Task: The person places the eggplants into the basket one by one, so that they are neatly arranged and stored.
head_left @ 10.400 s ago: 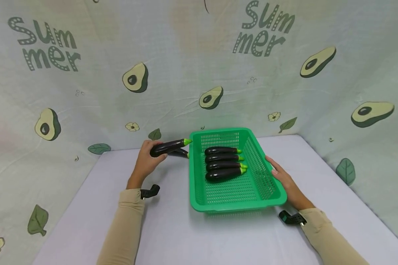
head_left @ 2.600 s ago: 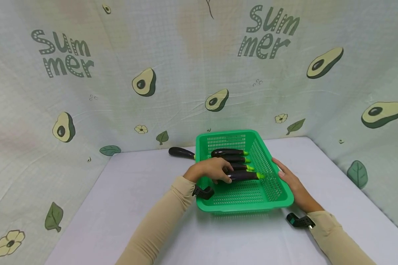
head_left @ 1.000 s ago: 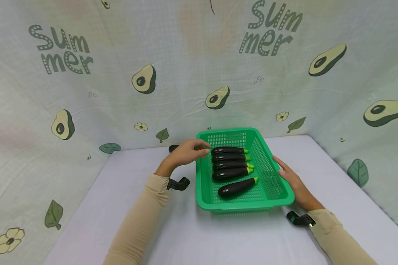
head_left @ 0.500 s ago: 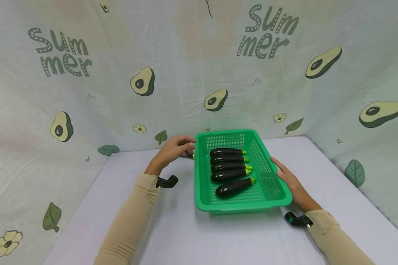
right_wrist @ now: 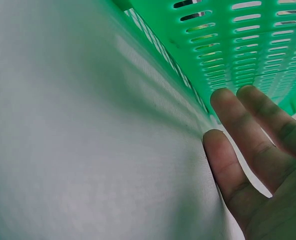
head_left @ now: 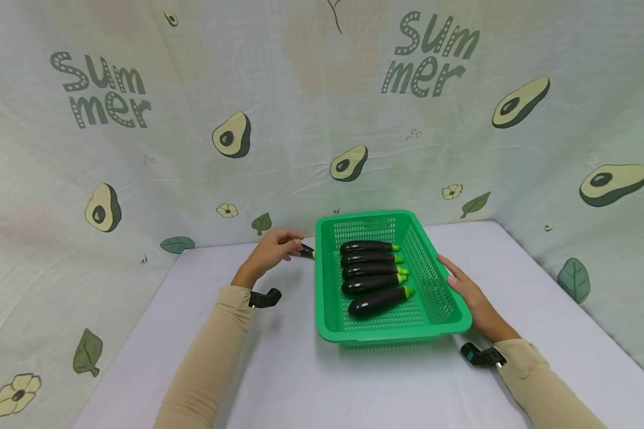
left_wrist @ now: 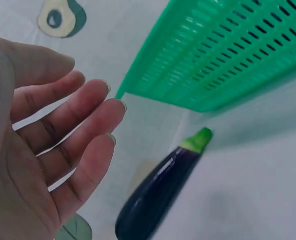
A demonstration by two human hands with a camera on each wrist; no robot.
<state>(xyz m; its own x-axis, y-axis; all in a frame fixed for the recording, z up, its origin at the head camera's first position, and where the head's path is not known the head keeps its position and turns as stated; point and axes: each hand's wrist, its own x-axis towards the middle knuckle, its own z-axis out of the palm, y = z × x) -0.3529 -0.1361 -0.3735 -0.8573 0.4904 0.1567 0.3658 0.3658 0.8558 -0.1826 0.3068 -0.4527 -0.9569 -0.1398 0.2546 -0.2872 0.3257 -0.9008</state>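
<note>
In the head view my left hand point(head_left: 272, 250) hovers over the table left of the green basket point(head_left: 322, 286), fingers loosely bent and holding nothing. An eggplant point(head_left: 307, 251) lies there, partly hidden behind that hand; the left wrist view shows this eggplant point(left_wrist: 163, 185) apart from the fingers, its green stem end toward the basket. Several glossy dark eggplants point(head_left: 378, 302) lie side by side inside the basket, stems pointing right. My right hand point(head_left: 474, 301) rests against the basket's right side; in the right wrist view its fingers point(right_wrist: 253, 130) extend along the slotted wall.
A white-covered table point(head_left: 279, 369) bears the basket. Behind it hangs a cloth backdrop point(head_left: 289, 119) printed with avocados, leaves and lettering, reaching down to the table's back edge. Dark camera mounts point(head_left: 265, 298) sit on both wrists.
An eggplant held in my left hand earlier now lies frontmost in the basket. That hand has since withdrawn leftward over the rim to the eggplant outside. My right hand stays at the basket.
</note>
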